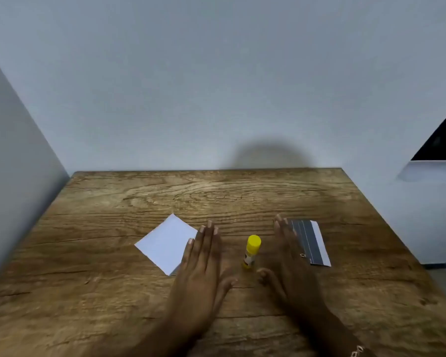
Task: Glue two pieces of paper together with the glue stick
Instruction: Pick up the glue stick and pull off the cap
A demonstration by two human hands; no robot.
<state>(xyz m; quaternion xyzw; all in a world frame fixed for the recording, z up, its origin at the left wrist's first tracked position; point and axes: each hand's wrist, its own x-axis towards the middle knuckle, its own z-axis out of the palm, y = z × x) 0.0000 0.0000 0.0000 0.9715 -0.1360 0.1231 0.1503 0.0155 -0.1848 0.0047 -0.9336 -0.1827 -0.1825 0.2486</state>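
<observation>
A white square paper [165,242] lies turned like a diamond on the wooden table [216,194], left of centre. A dark striped paper with a white edge [312,243] lies to the right. Between them stands a glue stick [251,251] with a yellow cap on. My left hand [201,266] lies flat, palm down, fingers together, its little-finger side over the white paper's right corner. My right hand [291,258] is flat too, covering the dark paper's left edge. Neither hand holds anything, and the glue stick stands untouched between them.
A pale wall [216,86] rises right behind the table's far edge, and another wall closes the left side. A dark object [443,140] shows at the right edge, past the table. Bare wood lies beyond the papers.
</observation>
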